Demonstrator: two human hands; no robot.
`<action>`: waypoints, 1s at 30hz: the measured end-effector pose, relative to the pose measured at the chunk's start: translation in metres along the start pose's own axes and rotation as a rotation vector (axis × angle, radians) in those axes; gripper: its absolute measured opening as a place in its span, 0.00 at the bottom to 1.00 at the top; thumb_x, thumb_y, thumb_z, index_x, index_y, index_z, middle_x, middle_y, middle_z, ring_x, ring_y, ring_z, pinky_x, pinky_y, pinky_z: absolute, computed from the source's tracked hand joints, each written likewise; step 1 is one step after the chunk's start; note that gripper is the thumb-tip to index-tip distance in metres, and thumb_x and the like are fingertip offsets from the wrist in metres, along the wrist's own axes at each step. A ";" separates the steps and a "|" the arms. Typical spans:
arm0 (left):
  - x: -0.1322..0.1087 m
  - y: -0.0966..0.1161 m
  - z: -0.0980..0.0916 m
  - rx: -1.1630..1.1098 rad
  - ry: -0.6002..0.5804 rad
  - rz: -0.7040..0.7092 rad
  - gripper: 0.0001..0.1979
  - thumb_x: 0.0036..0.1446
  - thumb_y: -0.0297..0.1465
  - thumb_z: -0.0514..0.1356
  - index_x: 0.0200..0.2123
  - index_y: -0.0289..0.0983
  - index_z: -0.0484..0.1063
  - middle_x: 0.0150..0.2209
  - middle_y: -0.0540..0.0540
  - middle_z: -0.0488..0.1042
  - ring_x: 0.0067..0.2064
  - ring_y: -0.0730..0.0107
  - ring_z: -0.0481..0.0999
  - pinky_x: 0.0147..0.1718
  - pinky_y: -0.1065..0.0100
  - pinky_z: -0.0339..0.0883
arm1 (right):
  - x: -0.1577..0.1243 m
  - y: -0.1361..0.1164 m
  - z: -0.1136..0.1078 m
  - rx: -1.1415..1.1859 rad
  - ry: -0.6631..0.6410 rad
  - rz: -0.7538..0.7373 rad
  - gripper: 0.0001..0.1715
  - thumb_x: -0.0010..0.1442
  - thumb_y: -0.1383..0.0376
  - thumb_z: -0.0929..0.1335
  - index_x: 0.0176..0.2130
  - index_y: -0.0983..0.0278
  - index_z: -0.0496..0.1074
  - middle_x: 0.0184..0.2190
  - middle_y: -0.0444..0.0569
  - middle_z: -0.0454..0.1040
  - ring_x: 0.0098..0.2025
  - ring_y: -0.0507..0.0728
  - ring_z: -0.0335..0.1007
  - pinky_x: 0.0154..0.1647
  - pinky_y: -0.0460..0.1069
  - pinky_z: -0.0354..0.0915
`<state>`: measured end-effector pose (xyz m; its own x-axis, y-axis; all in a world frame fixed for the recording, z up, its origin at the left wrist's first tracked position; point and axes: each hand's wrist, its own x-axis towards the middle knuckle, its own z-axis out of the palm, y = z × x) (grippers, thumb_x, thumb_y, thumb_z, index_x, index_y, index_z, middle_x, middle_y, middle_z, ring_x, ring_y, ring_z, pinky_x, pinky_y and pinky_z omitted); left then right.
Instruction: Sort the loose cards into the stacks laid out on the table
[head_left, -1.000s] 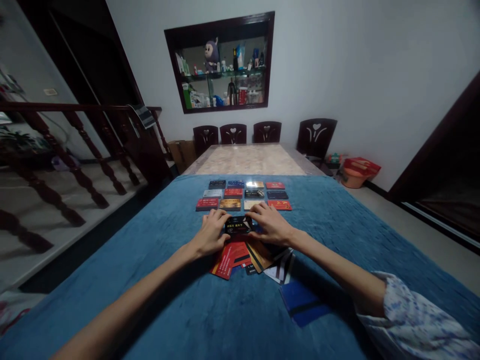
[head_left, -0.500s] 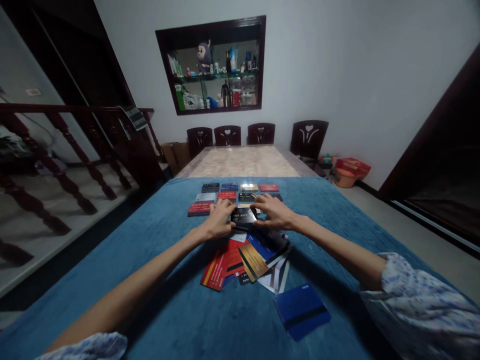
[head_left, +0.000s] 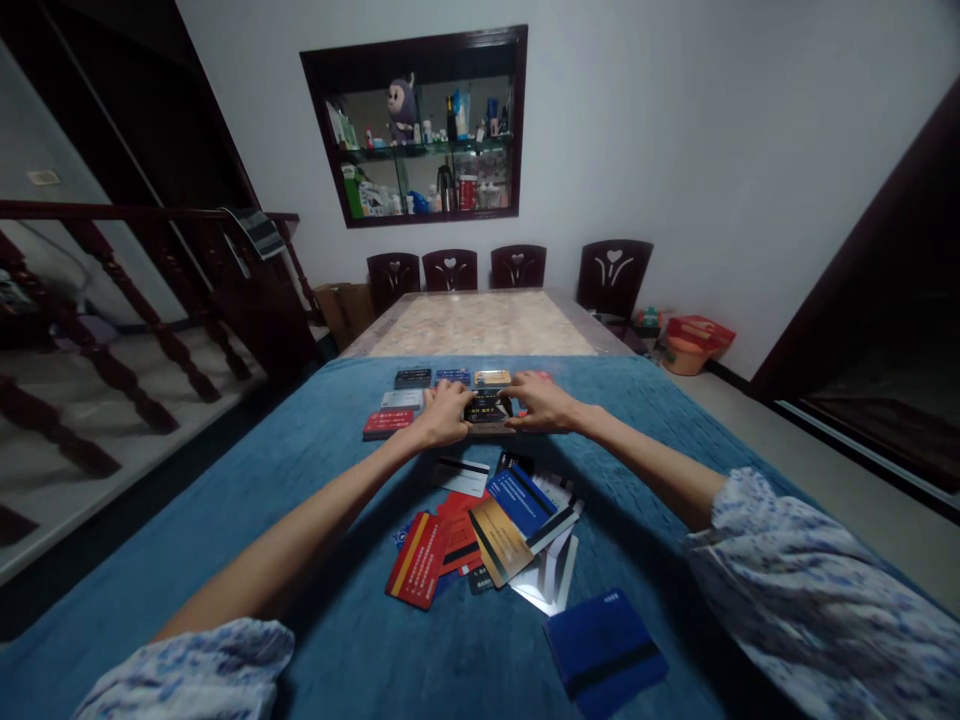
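A black card [head_left: 487, 411] with gold lettering is held at its two short sides between my hands, over the rows of sorted cards. My left hand [head_left: 450, 412] pinches its left edge, and the fingers of my right hand [head_left: 545, 402] close on its right edge. Around them stand small stacks: a red stack [head_left: 388, 423], a silver-grey stack [head_left: 402, 399], a black stack [head_left: 413, 378], a blue stack [head_left: 453, 377] and a gold stack [head_left: 492, 378]. My hands hide parts of the rows. Nearer me lies a loose pile with a gold card [head_left: 499, 540] and a red card [head_left: 417, 560].
A blue cloth [head_left: 315, 620] covers the near part of the table. Blue cards [head_left: 606, 650] lie at the front right, and a white card [head_left: 463, 477] tops the loose pile. Several dark chairs [head_left: 517, 266] stand at the far end.
Both hands have moved the black card forward, away from me, onto the rows. More of the loose pile, including the white card, now shows. The view has shifted slightly.
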<state>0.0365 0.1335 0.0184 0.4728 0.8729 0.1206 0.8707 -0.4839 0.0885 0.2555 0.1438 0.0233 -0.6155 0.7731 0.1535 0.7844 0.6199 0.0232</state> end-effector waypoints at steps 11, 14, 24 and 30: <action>0.039 -0.006 0.005 0.060 -0.046 -0.050 0.25 0.51 0.31 0.61 0.55 0.41 0.72 0.56 0.38 0.68 0.58 0.44 0.59 0.51 0.46 0.57 | 0.020 0.015 -0.001 -0.027 -0.092 0.104 0.23 0.58 0.56 0.71 0.50 0.66 0.75 0.50 0.59 0.71 0.53 0.66 0.65 0.46 0.51 0.62; 0.049 -0.006 0.007 0.081 -0.053 -0.049 0.25 0.51 0.30 0.61 0.54 0.39 0.73 0.56 0.37 0.68 0.58 0.44 0.59 0.51 0.46 0.57 | 0.027 0.021 0.001 -0.027 -0.116 0.118 0.23 0.58 0.57 0.70 0.50 0.66 0.75 0.50 0.59 0.71 0.53 0.66 0.65 0.46 0.51 0.63; 0.071 -0.005 0.011 0.119 -0.112 -0.075 0.24 0.48 0.28 0.60 0.52 0.41 0.74 0.54 0.36 0.72 0.58 0.39 0.59 0.49 0.44 0.57 | 0.046 0.034 0.011 -0.037 -0.172 0.170 0.21 0.56 0.58 0.70 0.48 0.63 0.76 0.51 0.58 0.72 0.55 0.66 0.66 0.43 0.50 0.66; 0.080 -0.009 0.016 0.147 -0.180 -0.085 0.25 0.47 0.26 0.60 0.51 0.42 0.73 0.51 0.38 0.74 0.59 0.42 0.58 0.52 0.43 0.55 | 0.051 0.034 0.014 -0.070 -0.227 0.157 0.20 0.57 0.57 0.70 0.48 0.62 0.77 0.49 0.56 0.75 0.53 0.65 0.68 0.45 0.50 0.65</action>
<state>0.0686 0.2084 0.0109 0.4025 0.9134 -0.0607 0.9123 -0.4057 -0.0557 0.2495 0.2066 0.0184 -0.4817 0.8740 -0.0648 0.8699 0.4858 0.0856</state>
